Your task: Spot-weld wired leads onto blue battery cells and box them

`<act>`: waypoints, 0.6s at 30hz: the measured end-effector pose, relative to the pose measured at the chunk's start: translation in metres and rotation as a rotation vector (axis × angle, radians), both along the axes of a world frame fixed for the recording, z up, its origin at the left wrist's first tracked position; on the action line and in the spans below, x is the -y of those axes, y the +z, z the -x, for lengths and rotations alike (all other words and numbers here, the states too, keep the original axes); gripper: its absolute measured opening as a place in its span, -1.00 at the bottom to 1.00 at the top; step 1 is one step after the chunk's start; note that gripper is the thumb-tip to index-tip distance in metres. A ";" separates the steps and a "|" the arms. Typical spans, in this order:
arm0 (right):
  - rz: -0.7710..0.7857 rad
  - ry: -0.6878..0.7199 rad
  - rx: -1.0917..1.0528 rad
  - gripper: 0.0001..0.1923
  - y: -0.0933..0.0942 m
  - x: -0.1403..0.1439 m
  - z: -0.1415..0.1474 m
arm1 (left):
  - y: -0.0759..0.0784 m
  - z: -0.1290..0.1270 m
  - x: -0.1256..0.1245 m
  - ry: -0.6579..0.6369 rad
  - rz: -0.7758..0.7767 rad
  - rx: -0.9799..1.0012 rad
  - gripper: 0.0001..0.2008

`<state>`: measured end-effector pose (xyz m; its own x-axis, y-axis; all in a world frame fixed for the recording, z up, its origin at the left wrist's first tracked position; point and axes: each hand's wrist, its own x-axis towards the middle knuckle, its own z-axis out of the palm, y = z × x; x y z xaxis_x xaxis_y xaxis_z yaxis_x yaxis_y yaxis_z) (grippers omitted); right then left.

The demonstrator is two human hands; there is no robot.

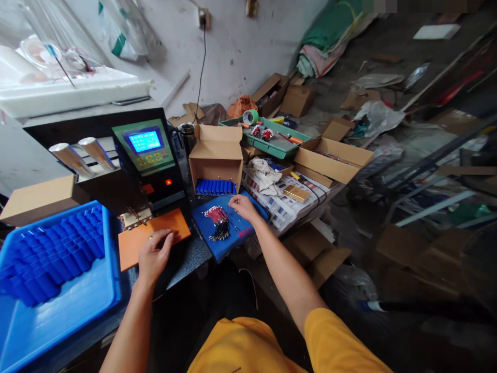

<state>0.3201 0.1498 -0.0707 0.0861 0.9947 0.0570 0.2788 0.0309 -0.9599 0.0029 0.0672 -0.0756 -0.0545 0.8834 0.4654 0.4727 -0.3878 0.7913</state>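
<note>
My left hand [155, 251] rests over the near part of an orange board [130, 248], fingers curled and thumb close to the index finger. Whether anything sits between those fingers is hidden. A spot welder [147, 155] with a lit screen stands just behind the board. My right hand [244, 206] pinches a thin wire lead [230, 208] above a blue mat [209, 247]. On that mat, left of the hand, lies a bundle of red and black wire leads [218, 223] with white ends. Behind it, an open cardboard box [215, 150] holds a row of blue battery cells [216, 186].
At the left, a blue tray [89, 295] holds many blue battery packs [50, 254]. A green tray [279, 150] with tape and tools stands at the back, beside an open carton [330, 158]. A white plastic basket [267, 202] sits right of the mat. Cartons [310, 248] lie below.
</note>
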 end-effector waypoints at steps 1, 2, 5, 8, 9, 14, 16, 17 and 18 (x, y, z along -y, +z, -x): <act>0.004 -0.017 -0.043 -0.95 0.004 0.000 -0.002 | -0.001 0.000 0.000 -0.002 0.006 0.010 -0.71; 0.003 -0.036 -0.075 -0.94 0.007 0.000 -0.003 | -0.002 0.000 0.000 -0.001 0.008 0.013 -0.71; -0.033 -0.074 -0.104 -0.93 0.016 0.000 -0.003 | -0.003 0.000 0.000 0.007 0.001 -0.001 -0.72; -0.108 -0.106 -0.061 -0.93 0.024 -0.001 -0.001 | -0.001 0.000 0.000 0.013 0.003 -0.004 -0.71; -0.138 -0.122 -0.043 -0.93 0.026 -0.001 -0.001 | 0.000 0.000 0.000 0.014 0.006 -0.004 -0.71; -0.358 -0.283 -0.048 -0.91 0.050 0.003 0.002 | 0.003 0.000 0.000 0.023 0.023 -0.013 -0.70; -0.467 -0.357 -0.080 -0.87 0.063 0.008 0.003 | 0.003 0.000 0.000 0.017 0.035 -0.005 -0.69; -0.513 -0.378 -0.094 -0.85 0.069 0.010 0.005 | 0.003 0.000 0.000 0.014 0.042 0.001 -0.69; -0.550 -0.387 -0.106 -0.83 0.074 0.013 0.006 | 0.003 0.000 0.000 0.016 0.048 0.007 -0.69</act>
<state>0.3138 0.1371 0.0032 0.4627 0.7200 0.5172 0.2735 0.4390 -0.8559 0.0024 0.0670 -0.0725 -0.0716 0.9036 0.4224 0.4726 -0.3422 0.8121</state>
